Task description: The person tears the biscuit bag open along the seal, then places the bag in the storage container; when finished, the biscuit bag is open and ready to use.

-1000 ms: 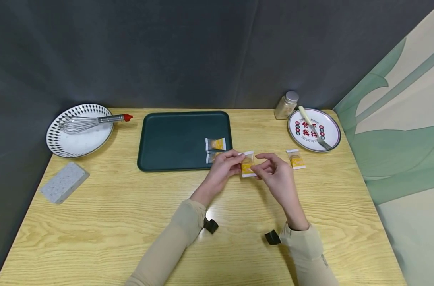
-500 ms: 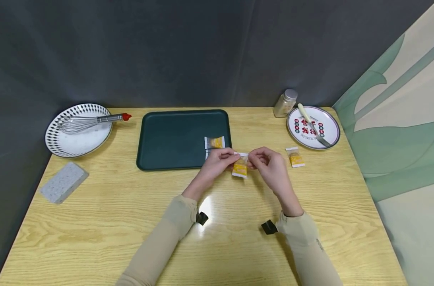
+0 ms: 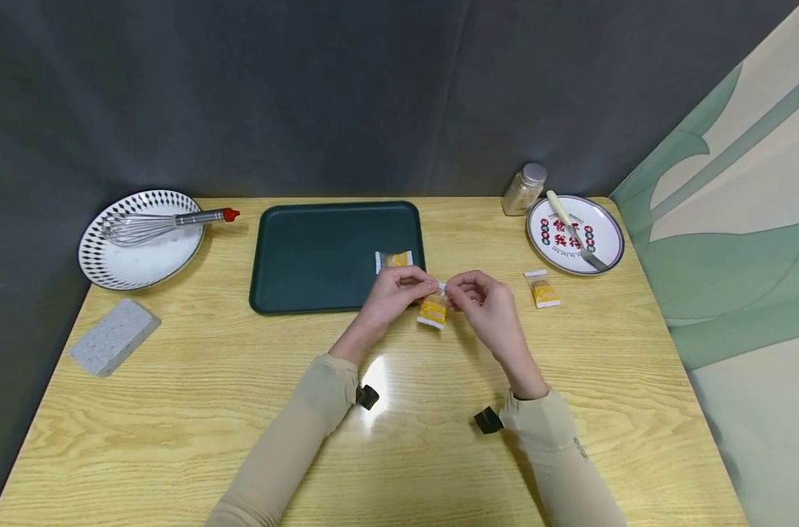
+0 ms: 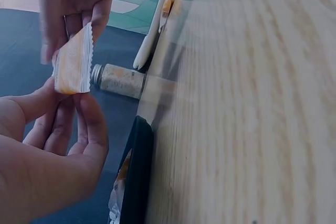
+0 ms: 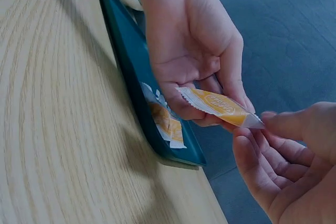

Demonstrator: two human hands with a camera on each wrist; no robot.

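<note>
Raised above the table near the tray's front right corner is a small yellow-and-white wrapped snack packet point(image 3: 432, 311). My left hand point(image 3: 394, 293) pinches it by its left side between thumb and fingers. From the other side, my right hand point(image 3: 481, 298) pinches the upper right corner with thumb and forefinger, as the right wrist view shows. The packet point(image 5: 220, 106) has crimped white ends. Behind my left hand, similar packets lie at the right of the dark green tray point(image 3: 320, 256), partly hidden. One more packet point(image 3: 542, 288) lies on the table, right of my right hand.
At the back right are a spice jar point(image 3: 524, 189) and a printed plate point(image 3: 610, 234) with a fork point(image 3: 577, 238) on it. A patterned bowl point(image 3: 156, 263) bearing a whisk point(image 3: 145, 228) stands at left, with a grey speckled block point(image 3: 115, 337) in front.
Both hands have moved left with the packet, closer to the tray. My right thumb and forefinger have shifted from its lower side to its upper corner.
</note>
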